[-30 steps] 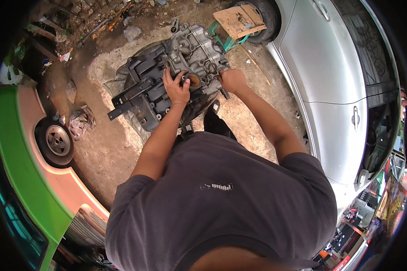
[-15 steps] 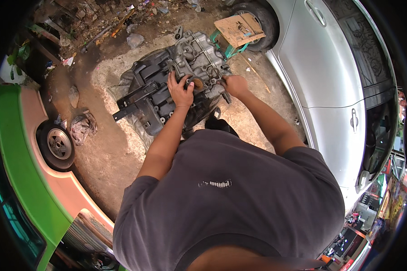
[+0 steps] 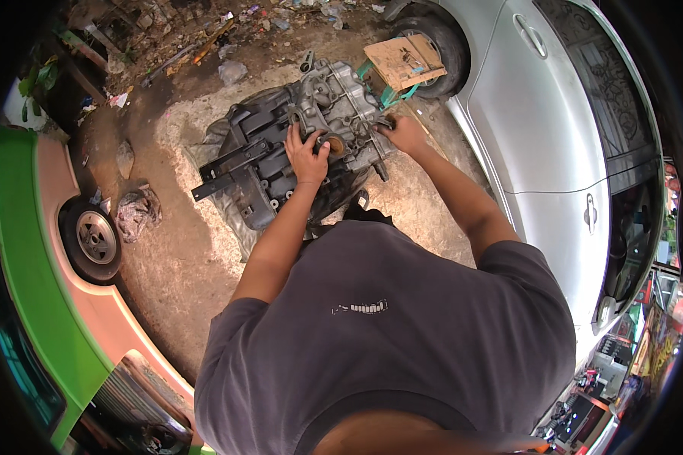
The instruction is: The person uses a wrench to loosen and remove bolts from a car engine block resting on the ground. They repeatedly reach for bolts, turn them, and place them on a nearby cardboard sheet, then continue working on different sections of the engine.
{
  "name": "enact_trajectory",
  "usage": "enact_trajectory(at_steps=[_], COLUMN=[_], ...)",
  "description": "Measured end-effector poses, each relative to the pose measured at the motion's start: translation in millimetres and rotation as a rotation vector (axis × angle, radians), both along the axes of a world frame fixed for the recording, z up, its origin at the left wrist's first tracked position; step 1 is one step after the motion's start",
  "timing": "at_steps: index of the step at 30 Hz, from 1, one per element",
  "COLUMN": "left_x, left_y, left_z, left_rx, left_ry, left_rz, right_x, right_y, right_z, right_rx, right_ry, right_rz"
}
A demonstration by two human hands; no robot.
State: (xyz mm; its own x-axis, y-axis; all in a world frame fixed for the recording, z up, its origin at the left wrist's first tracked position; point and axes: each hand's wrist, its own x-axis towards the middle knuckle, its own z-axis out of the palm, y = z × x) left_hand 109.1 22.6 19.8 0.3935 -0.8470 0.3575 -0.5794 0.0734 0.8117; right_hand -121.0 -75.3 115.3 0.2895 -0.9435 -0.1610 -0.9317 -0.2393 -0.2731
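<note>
A greasy grey metal engine (image 3: 343, 89) with black plastic parts (image 3: 256, 125) on its left side lies on the ground in front of me. My left hand (image 3: 308, 161) rests on top of it, fingers spread, with the thumb beside a round brown-lined opening (image 3: 337, 145). At the engine's right edge is my right hand (image 3: 404, 135), its fingers curled and pressed together against the metal. A small dark shape shows at those fingertips, too unclear to name. Two flat black bars (image 3: 218, 174) stick out from the engine toward the left.
Behind the engine's right end, a green-legged stool (image 3: 402, 61) with a wooden top carries small parts. A silver car (image 3: 539, 136) borders the right side. On the left stands a green and peach vehicle (image 3: 91, 303). A crumpled cloth (image 3: 138, 214) lies near its wheel; litter covers the far ground.
My right hand has shifted slightly up and to the right along the engine's edge, its fingers now differently placed. The left hand stays on the engine. The whole view has tilted a little.
</note>
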Motion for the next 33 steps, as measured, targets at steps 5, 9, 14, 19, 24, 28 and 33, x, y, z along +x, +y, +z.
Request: enact_trajectory(at_steps=[5, 9, 14, 19, 24, 28, 33], left_x=[-1, 0, 1, 1, 1, 1, 2], left_y=[-1, -2, -1, -1, 0, -2, 0], left_z=[-1, -2, -2, -4, -5, -4, -2], left_rx=[-0.038, -0.025, -0.013, 0.008, -0.003, -0.022, -0.015], left_ry=[0.008, -0.019, -0.022, -0.02, -0.015, -0.018, 0.017], left_rz=[-0.006, 0.002, 0.001, 0.001, 0.009, 0.001, -0.027], right_x=[22, 23, 23, 25, 15, -6, -34], right_y=[-12, -14, -12, -3, 12, 30, 61], right_z=[-10, -23, -29, -25, -25, -33, -50], right_rx=[0.041, -0.016, -0.064, -0.018, -0.03, 0.054, 0.177], right_ry=[-0.05, -0.028, -0.048, -0.047, -0.113, -0.276, -0.471], right_rz=[-0.072, -0.046, -0.047, -0.087, -0.057, -0.092, -0.153])
